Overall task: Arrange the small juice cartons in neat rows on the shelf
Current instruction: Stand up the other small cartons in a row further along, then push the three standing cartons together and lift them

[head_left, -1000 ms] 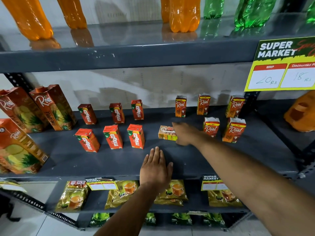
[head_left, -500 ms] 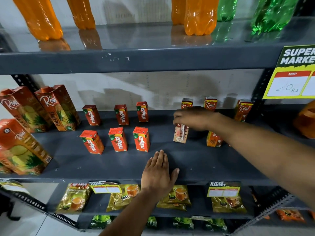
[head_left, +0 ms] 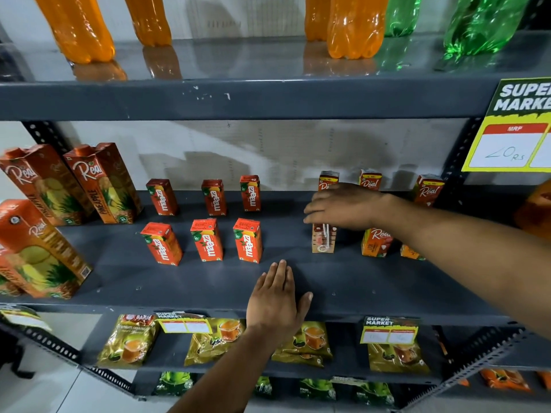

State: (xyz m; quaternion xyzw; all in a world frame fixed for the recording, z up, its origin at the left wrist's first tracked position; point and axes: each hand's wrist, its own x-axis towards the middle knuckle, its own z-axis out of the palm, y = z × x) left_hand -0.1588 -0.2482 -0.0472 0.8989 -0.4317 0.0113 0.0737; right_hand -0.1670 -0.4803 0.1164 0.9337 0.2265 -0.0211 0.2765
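Note:
On the grey middle shelf several red Maaza cartons stand in two rows of three. To their right stand small orange Real cartons in two rows. My right hand grips the top of the front-left Real carton, which stands upright with its straw side facing me. My left hand lies flat, palm down, fingers together, on the shelf's front edge and holds nothing. My right forearm hides part of the front-right Real carton.
Large Real pineapple cartons stand at the shelf's left end. Orange and green bottles fill the shelf above. A yellow price sign hangs at upper right. Tea packets lie on the shelf below.
My right hand lifted the Real carton that lay on its side and stood it upright in the front row. My left hand stayed flat on the shelf edge.

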